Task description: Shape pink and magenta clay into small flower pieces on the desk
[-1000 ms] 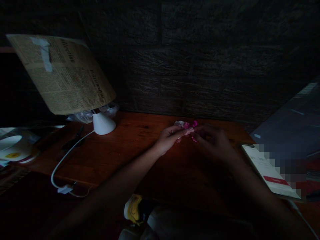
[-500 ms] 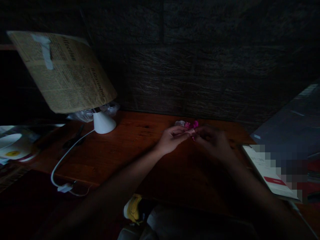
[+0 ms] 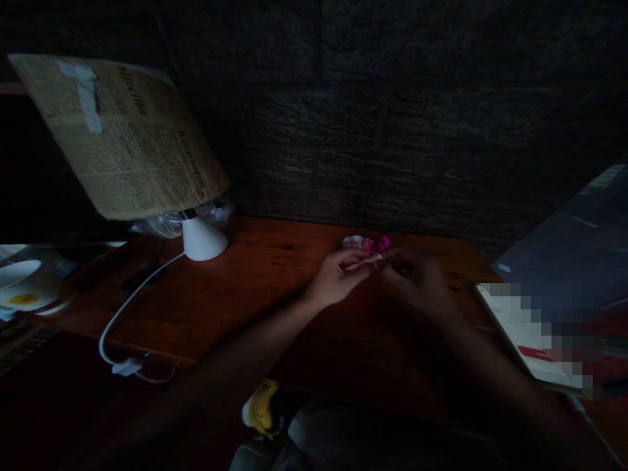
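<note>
A pale pink piece of soft-looking material (image 3: 364, 262), too dim to name, sits between the fingers of both hands. My left hand (image 3: 334, 276) is closed on its left end, thumb in front and fingers behind. At its right end my right hand (image 3: 417, 278) has its fingertips pinched together, dark and partly blurred, so its exact grip is hard to see. Just behind the hands lie a small white lump (image 3: 352, 241), a pink lump (image 3: 367, 244) and a bright magenta lump (image 3: 384, 242) on the wooden table (image 3: 265, 281).
A lamp with a newspaper-print shade (image 3: 132, 144) and white base (image 3: 203, 241) stands left, its white cord (image 3: 118, 314) running over the table edge. A white cup (image 3: 29, 288) is far left. Right lies a book or tablet (image 3: 515, 327). A dark wall (image 3: 343, 131) rises behind.
My left thumb has shifted down off the pale pink piece, so more of its length shows. Both hands stay at nearly the same place, and the view has moved slightly.
</note>
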The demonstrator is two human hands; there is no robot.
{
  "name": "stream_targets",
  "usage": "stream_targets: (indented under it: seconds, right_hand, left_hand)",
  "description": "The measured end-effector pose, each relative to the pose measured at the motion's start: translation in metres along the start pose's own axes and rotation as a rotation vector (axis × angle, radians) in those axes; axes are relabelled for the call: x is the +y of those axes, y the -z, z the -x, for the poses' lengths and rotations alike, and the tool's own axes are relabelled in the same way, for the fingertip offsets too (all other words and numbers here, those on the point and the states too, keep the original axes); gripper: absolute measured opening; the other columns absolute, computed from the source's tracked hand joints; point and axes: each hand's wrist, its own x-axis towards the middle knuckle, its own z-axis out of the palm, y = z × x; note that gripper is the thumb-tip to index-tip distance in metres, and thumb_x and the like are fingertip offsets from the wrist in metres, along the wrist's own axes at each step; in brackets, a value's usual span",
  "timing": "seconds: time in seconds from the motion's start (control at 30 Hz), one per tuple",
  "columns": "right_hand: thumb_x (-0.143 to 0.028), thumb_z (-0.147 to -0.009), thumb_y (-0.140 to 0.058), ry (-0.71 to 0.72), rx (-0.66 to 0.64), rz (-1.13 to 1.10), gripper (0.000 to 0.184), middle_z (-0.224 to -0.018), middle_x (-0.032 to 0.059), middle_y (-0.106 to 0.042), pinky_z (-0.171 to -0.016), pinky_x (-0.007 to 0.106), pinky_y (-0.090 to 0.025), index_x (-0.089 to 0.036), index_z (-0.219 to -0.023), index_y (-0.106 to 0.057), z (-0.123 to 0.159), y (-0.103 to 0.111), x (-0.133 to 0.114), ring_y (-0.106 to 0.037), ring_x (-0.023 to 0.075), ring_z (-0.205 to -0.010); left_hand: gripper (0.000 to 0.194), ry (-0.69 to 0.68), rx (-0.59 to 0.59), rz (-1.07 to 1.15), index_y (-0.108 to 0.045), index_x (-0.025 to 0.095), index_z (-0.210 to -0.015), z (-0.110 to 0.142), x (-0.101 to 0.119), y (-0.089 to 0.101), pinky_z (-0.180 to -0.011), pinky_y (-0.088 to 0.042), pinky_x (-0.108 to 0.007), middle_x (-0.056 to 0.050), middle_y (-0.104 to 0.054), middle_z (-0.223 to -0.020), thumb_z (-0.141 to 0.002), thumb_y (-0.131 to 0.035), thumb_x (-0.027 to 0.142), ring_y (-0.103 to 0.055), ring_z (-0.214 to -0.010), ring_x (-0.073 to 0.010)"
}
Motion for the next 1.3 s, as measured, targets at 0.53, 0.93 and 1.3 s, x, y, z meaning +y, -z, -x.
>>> stream_targets:
  seconds: [0.53, 0.93, 1.3]
  right_hand:
    - [-0.033, -0.08, -0.069, -0.073, -0.072, -0.124, 0.017, -0.076, 0.0023, -0.069, -0.06, 0.027, -0.044, -0.018, -0.089, -0.071, -0.0012, -0.001, 0.0012, -0.061, 0.0156, -0.066]
    - [-0.036, -0.076, -0.073, -0.16, 0.024, -0.267, 0.021, -0.078, 0.0031, -0.071, -0.061, 0.028, -0.054, -0.02, -0.09, -0.07, -0.0061, 0.0047, 0.0042, -0.065, 0.0166, -0.067]
    - [-0.042, -0.079, -0.073, -0.225, 0.066, -0.343, 0.023, -0.08, 0.004, -0.074, -0.056, 0.027, -0.055, -0.022, -0.09, -0.07, -0.0083, 0.0026, 0.0035, -0.068, 0.0168, -0.067]
  left_hand:
    - [0.02, -0.115, 0.03, -0.127, -0.071, 0.014, -0.085, 0.001, 0.0039, 0.0015, -0.072, -0.052, -0.024, -0.005, -0.073, -0.083, -0.078, -0.073, 0.033, -0.067, -0.076, -0.0131]
    - [0.031, -0.035, -0.025, 0.069, -0.073, 0.016, -0.098, -0.004, 0.0038, 0.0028, -0.07, -0.05, -0.026, -0.009, -0.073, -0.108, -0.077, -0.075, 0.038, -0.068, -0.089, -0.0161]
    - [0.037, 0.15, -0.075, 0.262, -0.076, 0.015, -0.098, -0.0031, 0.0058, 0.0011, -0.079, -0.054, -0.032, -0.008, -0.074, -0.101, -0.068, -0.083, 0.036, -0.068, -0.084, -0.016]
